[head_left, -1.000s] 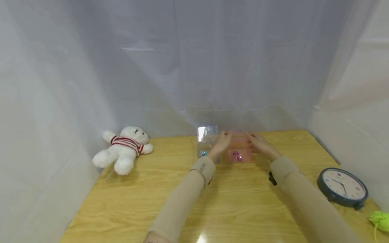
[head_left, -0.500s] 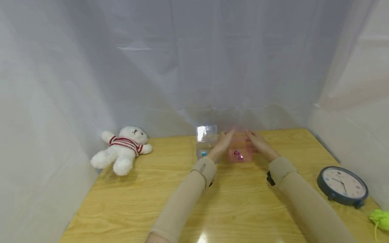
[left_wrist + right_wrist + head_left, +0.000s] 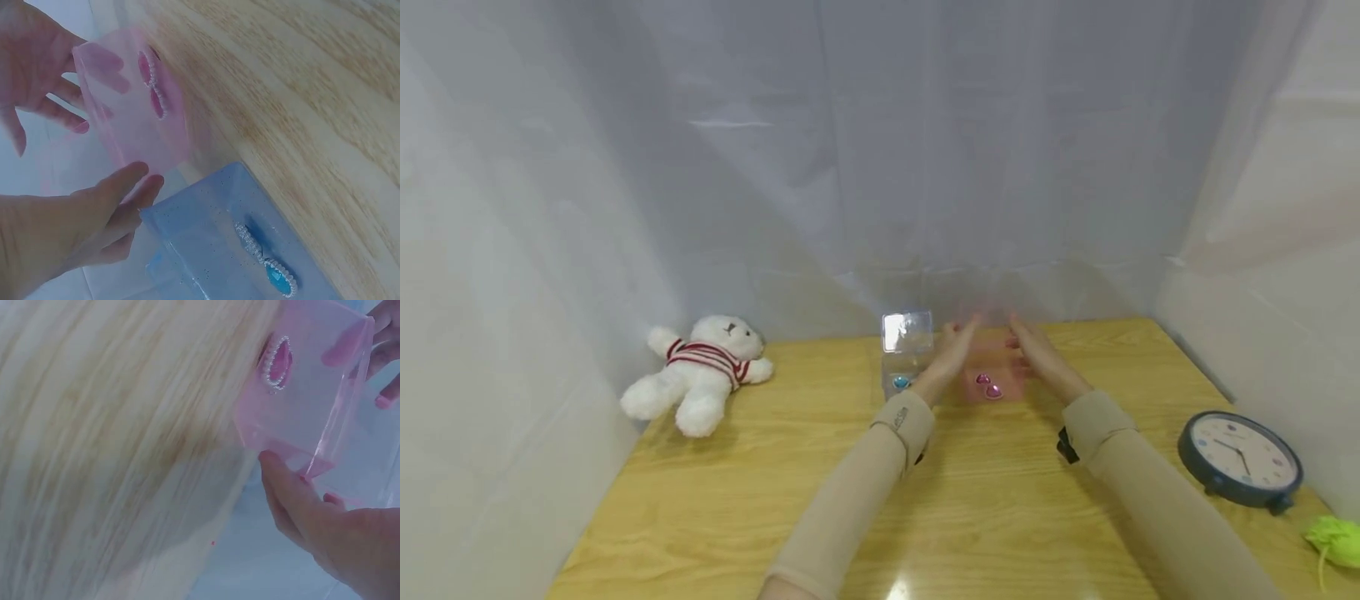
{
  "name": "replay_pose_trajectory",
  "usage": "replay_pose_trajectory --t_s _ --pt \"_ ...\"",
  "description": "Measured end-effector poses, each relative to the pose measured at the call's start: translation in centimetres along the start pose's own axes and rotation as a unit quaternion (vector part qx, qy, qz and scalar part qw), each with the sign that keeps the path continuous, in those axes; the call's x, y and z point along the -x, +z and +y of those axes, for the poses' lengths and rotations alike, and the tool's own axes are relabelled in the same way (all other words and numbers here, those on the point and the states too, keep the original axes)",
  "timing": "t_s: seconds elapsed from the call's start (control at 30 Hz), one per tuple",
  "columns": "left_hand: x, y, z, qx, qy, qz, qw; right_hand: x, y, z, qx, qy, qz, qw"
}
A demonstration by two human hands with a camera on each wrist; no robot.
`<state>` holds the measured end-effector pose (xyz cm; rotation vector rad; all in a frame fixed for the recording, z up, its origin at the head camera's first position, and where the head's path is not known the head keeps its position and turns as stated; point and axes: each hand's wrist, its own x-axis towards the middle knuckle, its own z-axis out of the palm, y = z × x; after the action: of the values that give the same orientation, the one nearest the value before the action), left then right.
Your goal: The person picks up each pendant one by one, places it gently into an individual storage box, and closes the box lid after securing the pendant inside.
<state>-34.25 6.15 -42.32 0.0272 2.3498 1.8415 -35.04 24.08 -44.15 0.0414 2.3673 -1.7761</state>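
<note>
A see-through pink box point(image 3: 1013, 385) with its lid raised stands at the back of the table. Two pink gem pieces with beaded rims point(image 3: 153, 87) show through its wall. My left hand point(image 3: 951, 352) is at the box's left side, fingers fairly straight, the thumb close to a corner. On the other side is my right hand point(image 3: 1037, 354); in the right wrist view its thumb meets or nearly meets the pink wall. To the left, a clear bluish box point(image 3: 200, 231) stands with its lid up, holding a blue gem piece point(image 3: 281, 278). My left forearm partly covers it.
A white teddy bear point(image 3: 700, 367) in a striped top lies at the table's left back. Toward the right edge sits a round clock point(image 3: 1240, 458), with a lime-green soft thing point(image 3: 1333, 542) in front. A pale curtain point(image 3: 880, 167) hangs right behind the boxes.
My fingers have left the pink lid's edges and straightened a little. The lid has tipped farther back toward the curtain. The bluish box has stayed in place.
</note>
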Motion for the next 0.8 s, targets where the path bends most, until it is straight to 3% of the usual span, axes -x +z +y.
replay_pose_trajectory --t_s 0.17,0.53,0.8 --pt "0.5 -0.1 -0.1 0.006 -0.002 0.0 1.0 -0.2 0.4 0.2 -0.037 0.003 0.032 0.9988" --pt "0.5 0.1 -0.9 -0.021 0.015 0.003 0.9997 1.0 0.5 0.7 -0.032 -0.03 -0.004 0.999" --pt "1.6 0.1 -0.9 -0.042 0.019 0.0 0.9989 2.3 -0.6 2.4 0.053 -0.104 -0.058 0.9914"
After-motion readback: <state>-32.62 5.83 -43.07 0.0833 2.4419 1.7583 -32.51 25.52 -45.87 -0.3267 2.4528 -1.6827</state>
